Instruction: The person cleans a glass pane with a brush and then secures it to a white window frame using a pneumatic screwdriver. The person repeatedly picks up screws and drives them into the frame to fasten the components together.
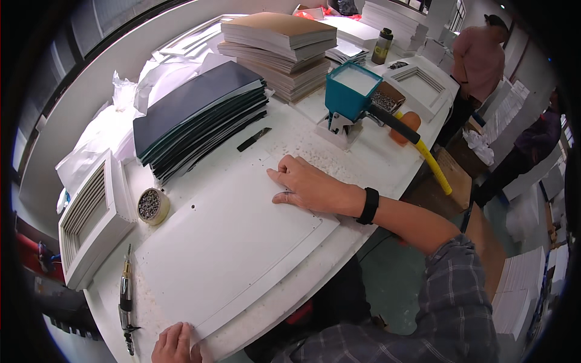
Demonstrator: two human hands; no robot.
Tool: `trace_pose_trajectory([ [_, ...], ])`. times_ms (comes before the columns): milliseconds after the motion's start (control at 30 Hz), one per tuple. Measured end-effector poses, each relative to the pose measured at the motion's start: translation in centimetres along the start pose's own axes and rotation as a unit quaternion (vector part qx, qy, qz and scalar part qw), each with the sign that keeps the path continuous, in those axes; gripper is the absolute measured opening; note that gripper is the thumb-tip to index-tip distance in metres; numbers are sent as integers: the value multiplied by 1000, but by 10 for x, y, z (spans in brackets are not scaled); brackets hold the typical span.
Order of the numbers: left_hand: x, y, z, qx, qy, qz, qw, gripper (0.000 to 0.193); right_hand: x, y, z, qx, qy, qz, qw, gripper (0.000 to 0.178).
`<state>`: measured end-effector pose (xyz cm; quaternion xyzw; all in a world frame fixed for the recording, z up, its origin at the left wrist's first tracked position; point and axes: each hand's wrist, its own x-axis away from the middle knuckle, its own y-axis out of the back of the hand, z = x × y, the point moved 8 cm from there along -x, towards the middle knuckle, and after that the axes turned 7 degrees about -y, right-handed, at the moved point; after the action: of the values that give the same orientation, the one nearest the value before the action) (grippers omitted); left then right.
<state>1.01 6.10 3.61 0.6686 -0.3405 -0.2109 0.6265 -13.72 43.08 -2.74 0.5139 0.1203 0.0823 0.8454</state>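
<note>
A large white sheet or thin panel (230,224) lies on the white table in front of me, with a small dark spot on its left part. My right hand (305,184) rests on its far right part, thumb and index finger apart, the other fingers slightly curled. At its near left corner is my left hand (175,343), fingers extended and touching the edge area; its lower part is cut off by the frame. A slim screwdriver-like power tool (126,290) lies left of the sheet. Beyond the panel lies a dark flat blade (254,139).
A round cup of small metal pieces (154,206) stands beside a louvred white frame (91,221). Behind are stacks of dark green sheets (200,115) and brown-topped boards (278,48). A teal hopper (351,91) and yellow-black handle (423,151) are at right. Two people stand beyond.
</note>
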Motion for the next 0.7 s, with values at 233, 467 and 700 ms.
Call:
trace_pose_trajectory([
  [233,-162,53,-40,105,-106,-24,988,63,-6,-5,1,46,29,-26,998,59],
  [467,-291,-17,-16,29,-135,-75,988,67,-7,-4,4,38,51,-56,996,58],
  [700,-311,-25,-23,-14,-136,-43,990,75,-5,-3,-3,29,43,-47,997,63],
])
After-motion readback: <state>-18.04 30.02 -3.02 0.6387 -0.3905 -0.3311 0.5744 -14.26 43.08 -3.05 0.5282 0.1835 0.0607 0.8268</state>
